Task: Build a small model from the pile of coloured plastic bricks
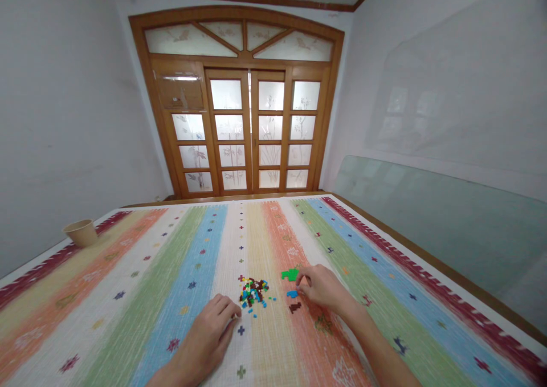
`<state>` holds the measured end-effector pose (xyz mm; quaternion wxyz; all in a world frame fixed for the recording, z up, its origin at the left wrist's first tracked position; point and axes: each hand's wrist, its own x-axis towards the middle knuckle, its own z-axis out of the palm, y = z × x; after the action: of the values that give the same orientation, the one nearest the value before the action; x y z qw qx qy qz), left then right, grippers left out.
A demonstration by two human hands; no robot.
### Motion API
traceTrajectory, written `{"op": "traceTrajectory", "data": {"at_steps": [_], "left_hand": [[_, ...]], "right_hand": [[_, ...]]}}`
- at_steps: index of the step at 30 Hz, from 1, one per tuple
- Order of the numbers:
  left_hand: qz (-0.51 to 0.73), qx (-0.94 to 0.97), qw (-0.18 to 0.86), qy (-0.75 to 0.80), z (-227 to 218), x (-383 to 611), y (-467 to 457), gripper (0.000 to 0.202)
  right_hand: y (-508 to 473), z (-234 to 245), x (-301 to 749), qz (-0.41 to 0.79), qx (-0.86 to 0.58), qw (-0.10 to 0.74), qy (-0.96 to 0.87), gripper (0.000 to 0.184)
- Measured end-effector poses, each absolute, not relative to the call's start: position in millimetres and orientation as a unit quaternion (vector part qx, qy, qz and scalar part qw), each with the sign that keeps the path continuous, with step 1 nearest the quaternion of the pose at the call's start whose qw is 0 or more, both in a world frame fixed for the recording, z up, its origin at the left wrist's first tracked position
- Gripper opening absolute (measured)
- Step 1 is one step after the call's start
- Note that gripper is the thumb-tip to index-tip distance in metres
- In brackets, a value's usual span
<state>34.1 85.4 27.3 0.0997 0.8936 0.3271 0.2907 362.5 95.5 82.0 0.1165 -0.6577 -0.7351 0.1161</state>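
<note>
A small heap of tiny coloured building bricks (pixel 253 292) lies on the striped cloth (pixel 171 273) in front of me. My left hand (pixel 211 331) rests on the cloth just left of the heap, fingers curled, fingertips near its edge. My right hand (pixel 322 287) sits to the right of the heap with fingers bent down onto the cloth, pinching near a small blue brick (pixel 292 294). A flat green piece (pixel 290 274) lies just beyond that hand's fingertips. A dark brown piece (pixel 294 306) lies beside the wrist side of the blue one.
A beige paper cup (pixel 81 232) stands near the table's far left edge. A sheet of glass (pixel 440 216) leans against the right wall. Wooden doors with frosted panes (pixel 250 130) close off the room beyond the table.
</note>
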Motion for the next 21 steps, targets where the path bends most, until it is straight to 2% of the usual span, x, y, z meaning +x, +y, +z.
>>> {"op": "traceTrajectory", "data": {"at_steps": [21], "left_hand": [[0.295,0.893,0.098,0.326,30.4,34.8,84.0,0.018]], "right_hand": [[95.4,84.1,363.3,0.149,-0.657,0.078,-0.735,0.014]]}}
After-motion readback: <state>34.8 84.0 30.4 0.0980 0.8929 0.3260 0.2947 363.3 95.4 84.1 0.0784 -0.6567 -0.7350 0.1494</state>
